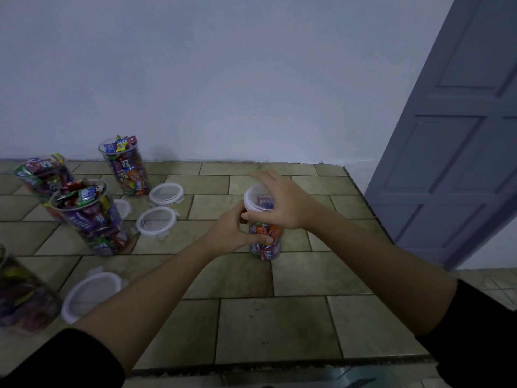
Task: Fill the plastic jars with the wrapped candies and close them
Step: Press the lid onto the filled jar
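Observation:
A clear plastic jar (265, 245) full of wrapped candies stands on the tiled counter, right of centre. A white-rimmed lid (256, 201) sits on its mouth. My left hand (232, 231) grips the jar's side from the left, thumb across the front. My right hand (279, 203) curls over the lid from the right and above. Three open jars heaped with candies stand at the left: one at the back (127, 166), one in front (92, 219), one at the far left (39, 175).
Loose lids lie on the counter (279, 331): two in the middle left (166, 193) (156, 220), one partly hidden behind the front jar (123, 207), one near me (89, 294). Another filled jar (19, 298) shows at the left edge. A grey door (458, 135) stands at the right.

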